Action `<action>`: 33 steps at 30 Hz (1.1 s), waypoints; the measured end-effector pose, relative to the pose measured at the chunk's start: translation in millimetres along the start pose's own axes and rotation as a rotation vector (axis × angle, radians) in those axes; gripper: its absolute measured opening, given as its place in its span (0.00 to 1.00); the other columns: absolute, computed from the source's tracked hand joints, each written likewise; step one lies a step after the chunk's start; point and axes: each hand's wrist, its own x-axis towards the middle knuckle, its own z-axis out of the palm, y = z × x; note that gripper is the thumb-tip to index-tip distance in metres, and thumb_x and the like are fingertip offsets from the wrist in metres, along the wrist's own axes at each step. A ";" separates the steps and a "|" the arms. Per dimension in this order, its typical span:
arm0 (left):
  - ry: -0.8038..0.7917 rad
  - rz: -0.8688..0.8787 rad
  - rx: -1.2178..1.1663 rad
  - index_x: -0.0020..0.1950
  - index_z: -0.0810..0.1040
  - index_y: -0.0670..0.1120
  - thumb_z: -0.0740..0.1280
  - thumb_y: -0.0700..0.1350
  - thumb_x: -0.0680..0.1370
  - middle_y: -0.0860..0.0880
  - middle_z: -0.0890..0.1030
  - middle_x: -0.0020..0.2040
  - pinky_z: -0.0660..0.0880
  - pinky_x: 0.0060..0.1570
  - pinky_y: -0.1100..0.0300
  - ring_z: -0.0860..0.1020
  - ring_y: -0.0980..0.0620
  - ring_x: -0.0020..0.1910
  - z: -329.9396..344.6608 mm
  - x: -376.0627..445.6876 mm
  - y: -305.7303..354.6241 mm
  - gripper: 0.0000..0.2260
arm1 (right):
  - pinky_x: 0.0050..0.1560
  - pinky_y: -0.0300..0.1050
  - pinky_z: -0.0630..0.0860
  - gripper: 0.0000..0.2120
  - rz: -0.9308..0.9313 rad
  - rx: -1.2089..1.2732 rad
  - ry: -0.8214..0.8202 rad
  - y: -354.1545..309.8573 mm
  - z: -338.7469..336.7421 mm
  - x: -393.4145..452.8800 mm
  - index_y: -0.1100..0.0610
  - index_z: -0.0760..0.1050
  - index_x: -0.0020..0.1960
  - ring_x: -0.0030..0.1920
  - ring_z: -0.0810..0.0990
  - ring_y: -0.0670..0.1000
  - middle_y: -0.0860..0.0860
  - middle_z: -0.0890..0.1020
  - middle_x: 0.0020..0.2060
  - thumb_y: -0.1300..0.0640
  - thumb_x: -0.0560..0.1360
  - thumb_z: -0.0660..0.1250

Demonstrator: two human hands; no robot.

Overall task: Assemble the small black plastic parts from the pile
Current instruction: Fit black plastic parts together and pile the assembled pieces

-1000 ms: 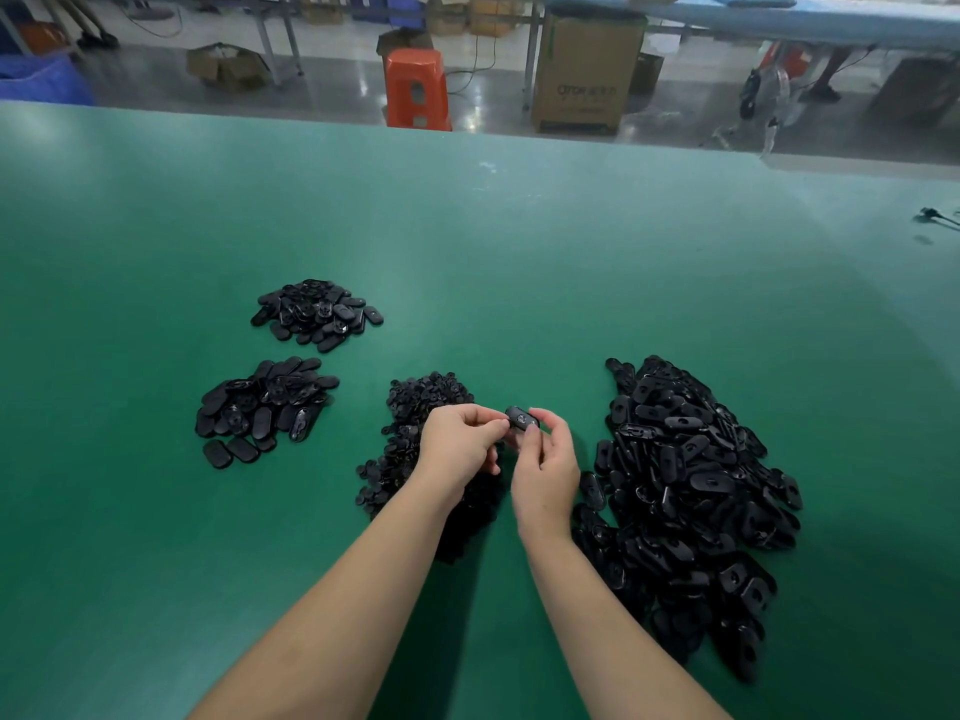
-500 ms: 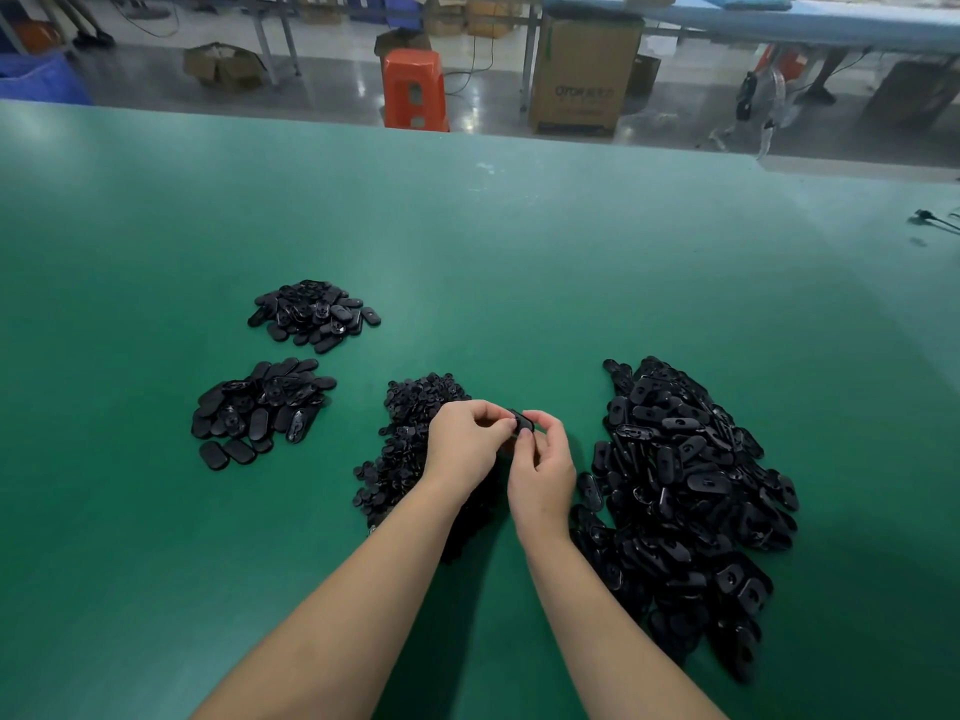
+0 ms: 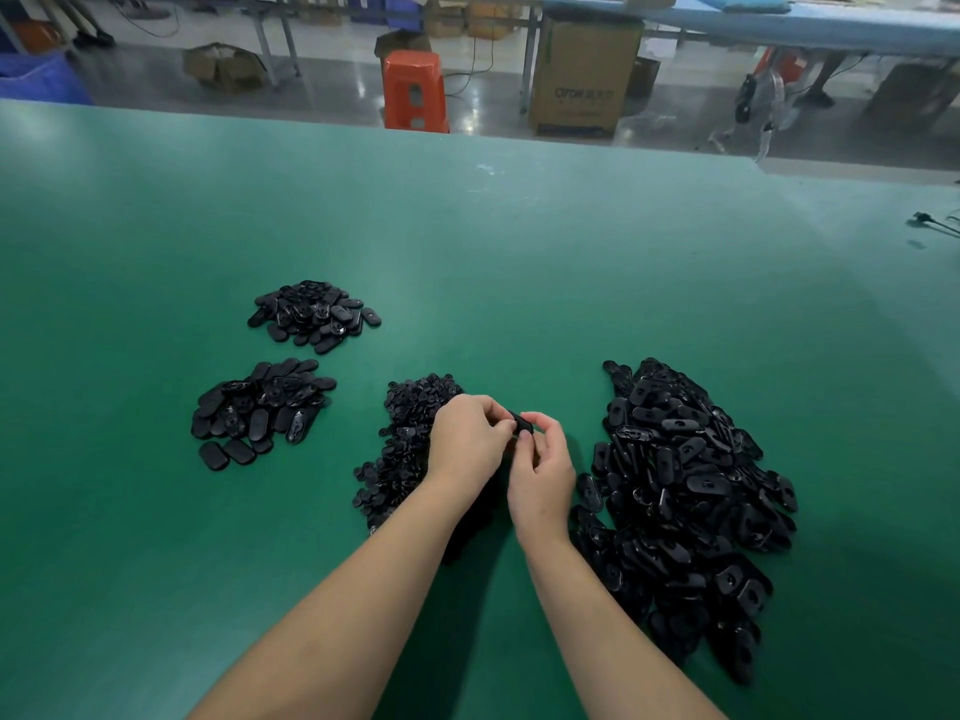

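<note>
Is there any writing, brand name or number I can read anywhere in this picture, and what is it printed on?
Cardboard box on the floor past the green table: a line of print on its front, too blurred to read with confidence.
Small black parts in the piles: no readable marks.
Orange stool: no text.
Nothing else carries legible writing.

Green mat-covered bench [image 3: 519, 241] in front of me, glare patch near the middle. Past its far edge: glossy grey concrete floor [image 3: 322, 90], 1 orange plastic stool [image 3: 415, 90], 1 tall cardboard box [image 3: 584, 77] with print on the side, crumpled carton [image 3: 223, 67] to the left, blue crate [image 3: 36, 80] at far left. Blue-topped table [image 3: 831, 28] on metal legs behind, cables on the floor.
</note>
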 end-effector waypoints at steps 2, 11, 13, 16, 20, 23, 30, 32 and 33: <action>0.021 0.007 0.021 0.40 0.83 0.49 0.73 0.46 0.75 0.56 0.81 0.36 0.67 0.33 0.70 0.77 0.61 0.36 0.3 -0.4 -1.3 0.05 | 0.46 0.41 0.76 0.09 0.002 0.003 -0.002 0.7 0.0 -0.2 0.49 0.77 0.54 0.45 0.81 0.40 0.45 0.86 0.44 0.61 0.82 0.62; -0.018 0.013 -0.095 0.52 0.82 0.50 0.78 0.45 0.71 0.53 0.83 0.45 0.77 0.50 0.58 0.81 0.54 0.45 -4.5 1.8 -5.7 0.11 | 0.54 0.52 0.79 0.13 0.011 0.080 -0.021 2.5 -0.4 1.8 0.45 0.76 0.51 0.49 0.83 0.49 0.47 0.85 0.45 0.62 0.82 0.61; -0.052 0.013 -0.117 0.51 0.84 0.50 0.78 0.44 0.71 0.54 0.85 0.41 0.78 0.47 0.61 0.83 0.56 0.41 -7.9 3.0 -8.3 0.10 | 0.56 0.54 0.79 0.12 0.013 0.100 -0.040 2.2 0.0 1.5 0.45 0.76 0.51 0.50 0.84 0.50 0.47 0.85 0.46 0.62 0.82 0.61; -0.065 0.026 -0.166 0.43 0.85 0.48 0.78 0.40 0.71 0.55 0.84 0.35 0.75 0.38 0.68 0.82 0.61 0.33 -10.9 3.5 -10.6 0.05 | 0.57 0.55 0.79 0.11 -0.006 0.099 -0.062 2.3 0.3 1.2 0.46 0.76 0.52 0.50 0.84 0.50 0.48 0.85 0.47 0.62 0.82 0.61; -0.092 0.032 -0.172 0.44 0.86 0.48 0.76 0.40 0.73 0.54 0.85 0.36 0.79 0.42 0.64 0.83 0.59 0.34 -10.9 3.5 -9.4 0.04 | 0.54 0.55 0.80 0.11 -0.017 0.075 -0.065 3.5 0.0 1.7 0.46 0.75 0.54 0.48 0.84 0.50 0.47 0.84 0.46 0.62 0.81 0.62; -0.104 0.031 -0.155 0.44 0.86 0.48 0.76 0.41 0.73 0.53 0.85 0.37 0.81 0.44 0.60 0.82 0.56 0.35 -10.4 3.5 -8.7 0.03 | 0.53 0.54 0.80 0.11 -0.018 0.063 -0.058 5.1 0.0 2.6 0.47 0.75 0.54 0.47 0.83 0.51 0.47 0.84 0.45 0.62 0.81 0.62; -0.159 0.021 -0.159 0.48 0.87 0.47 0.74 0.42 0.75 0.52 0.86 0.39 0.82 0.47 0.56 0.85 0.55 0.38 -11.0 3.3 -11.6 0.04 | 0.50 0.44 0.78 0.12 -0.031 0.050 -0.052 6.2 1.4 2.6 0.46 0.76 0.52 0.46 0.81 0.43 0.44 0.83 0.44 0.62 0.81 0.62; -0.168 0.029 -0.139 0.47 0.87 0.49 0.74 0.43 0.76 0.53 0.86 0.37 0.81 0.43 0.63 0.84 0.57 0.36 -11.9 3.4 -11.7 0.03 | 0.50 0.43 0.77 0.11 -0.030 0.042 -0.053 6.1 1.1 2.7 0.46 0.76 0.52 0.46 0.81 0.43 0.44 0.83 0.44 0.62 0.81 0.62; -0.170 0.028 -0.140 0.47 0.87 0.50 0.74 0.43 0.76 0.53 0.86 0.37 0.79 0.40 0.66 0.83 0.58 0.35 -12.5 3.5 -11.7 0.03 | 0.50 0.44 0.77 0.11 -0.027 0.039 -0.054 6.0 1.0 2.7 0.46 0.76 0.52 0.46 0.81 0.43 0.44 0.83 0.44 0.62 0.80 0.62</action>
